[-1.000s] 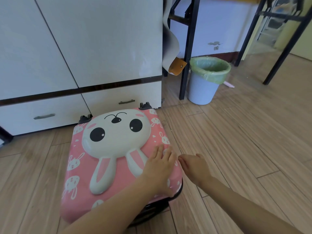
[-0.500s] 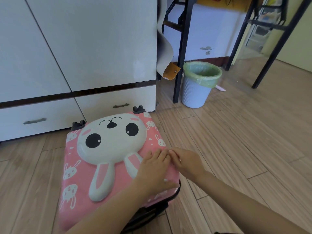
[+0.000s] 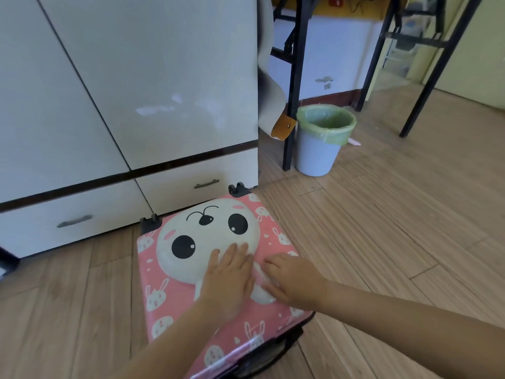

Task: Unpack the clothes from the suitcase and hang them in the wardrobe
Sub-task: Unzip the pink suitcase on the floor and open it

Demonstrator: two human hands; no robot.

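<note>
Suitcase (image 3: 175,294): pink, rabbit face, shut, flat on floor (image 3: 396,242) at 6 o'clock, wheels touching wardrobe (image 3: 123,91) drawers at 12. Left hand (image 3: 228,277): flat, fingers spread on lid, gripping nothing. Right hand (image 3: 293,277): flat beside it, likewise. Bin (image 3: 322,140): green liner, 2 o'clock, beside black table leg (image 3: 293,83).

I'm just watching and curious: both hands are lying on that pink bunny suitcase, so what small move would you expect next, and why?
Probably sliding a hand to the suitcase's edge to find the zip. The suitcase lies flat and shut on the floor, the left hand and right hand rest open on its lid, and no clothes show yet. The wardrobe is closed too.
</note>
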